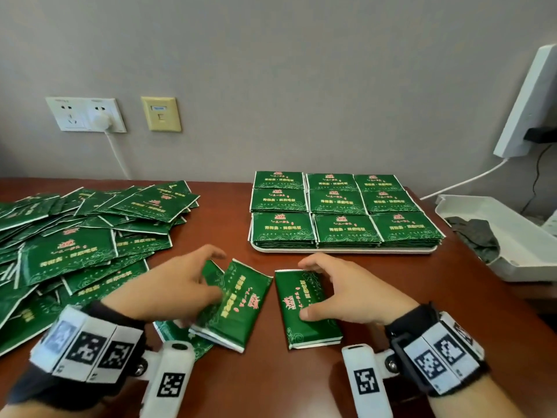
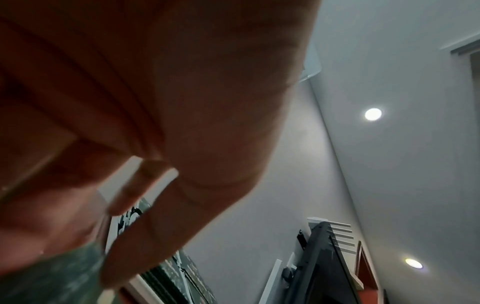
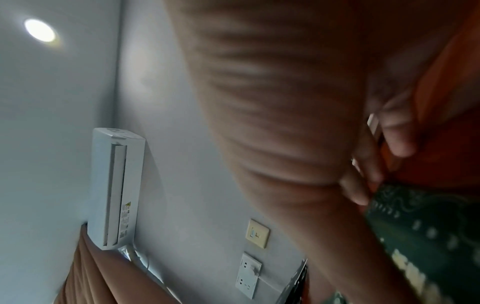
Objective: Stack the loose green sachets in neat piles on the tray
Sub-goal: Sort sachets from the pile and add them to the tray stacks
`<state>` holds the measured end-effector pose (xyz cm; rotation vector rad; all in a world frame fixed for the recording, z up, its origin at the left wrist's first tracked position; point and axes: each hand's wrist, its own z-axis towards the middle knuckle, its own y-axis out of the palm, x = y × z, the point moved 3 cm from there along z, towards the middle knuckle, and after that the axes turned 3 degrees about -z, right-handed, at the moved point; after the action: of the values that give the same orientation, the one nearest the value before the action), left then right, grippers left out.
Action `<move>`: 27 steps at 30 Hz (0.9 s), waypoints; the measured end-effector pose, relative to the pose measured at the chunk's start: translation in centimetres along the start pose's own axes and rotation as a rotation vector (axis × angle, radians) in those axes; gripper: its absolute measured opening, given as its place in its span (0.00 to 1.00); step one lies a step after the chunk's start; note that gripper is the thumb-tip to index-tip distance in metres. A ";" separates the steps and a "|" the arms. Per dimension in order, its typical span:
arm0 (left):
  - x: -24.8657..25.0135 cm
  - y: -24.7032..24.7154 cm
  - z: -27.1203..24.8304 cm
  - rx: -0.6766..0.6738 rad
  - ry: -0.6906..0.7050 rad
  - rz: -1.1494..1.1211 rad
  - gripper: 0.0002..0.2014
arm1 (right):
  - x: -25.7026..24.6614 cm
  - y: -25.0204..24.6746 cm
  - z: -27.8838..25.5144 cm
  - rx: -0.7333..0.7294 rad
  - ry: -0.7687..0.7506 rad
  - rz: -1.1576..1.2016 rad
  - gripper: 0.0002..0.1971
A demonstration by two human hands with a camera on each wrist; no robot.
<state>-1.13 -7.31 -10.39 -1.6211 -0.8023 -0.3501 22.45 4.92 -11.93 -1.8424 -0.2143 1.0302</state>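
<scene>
Sachets of glossy dark green foil, printed with gold script, a red crest and pale scrolls, lie in a loose heap [image 1: 84, 236] on the left of the reddish desk [image 1: 391, 312], while nine squared piles [image 1: 343, 209] fill the white tray [image 1: 346, 250] further back. Near the front edge the left hand [image 1: 177, 285] curls its fingers round a slanted small bundle [image 1: 238, 309], and the right hand [image 1: 349, 291] pinches a second, tidier bundle [image 1: 307, 312] between thumb and fingers. Both wrist views are mostly blurred palm, with only slivers of green foil, so the fingertips' hold is hard to make out there.
</scene>
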 end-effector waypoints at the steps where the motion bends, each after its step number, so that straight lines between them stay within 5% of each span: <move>1: -0.3 0.0 0.2 0.003 -0.022 0.066 0.25 | 0.1 0.1 0.1 -0.007 0.005 -0.008 0.43; 5: -0.8 -0.9 1.0 0.149 0.029 0.338 0.27 | 0.5 0.4 0.4 -0.040 0.033 -0.034 0.51; 12: 1.9 2.3 3.9 -0.162 0.195 0.283 0.37 | 0.7 0.7 0.6 -0.092 0.114 -0.107 0.34; 15: 1.9 2.7 4.5 -0.154 0.130 0.340 0.34 | 0.7 0.6 0.5 -0.050 0.092 -0.087 0.34; 18: 1.9 2.7 4.3 -0.141 0.123 0.343 0.18 | 0.9 0.6 0.6 -0.032 0.070 0.061 0.34; 24: 1.7 1.1 3.1 0.071 0.185 -0.181 0.07 | 0.7 -0.3 0.6 0.080 -0.036 0.412 0.06; 27: 2.4 0.1 3.1 0.272 0.242 -0.422 0.06 | 0.8 -2.9 0.9 0.254 0.080 0.479 0.19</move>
<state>-0.03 -3.60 -9.68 -1.1252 -0.9572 -0.6914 23.08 7.42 -10.21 -1.7313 0.4098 1.2374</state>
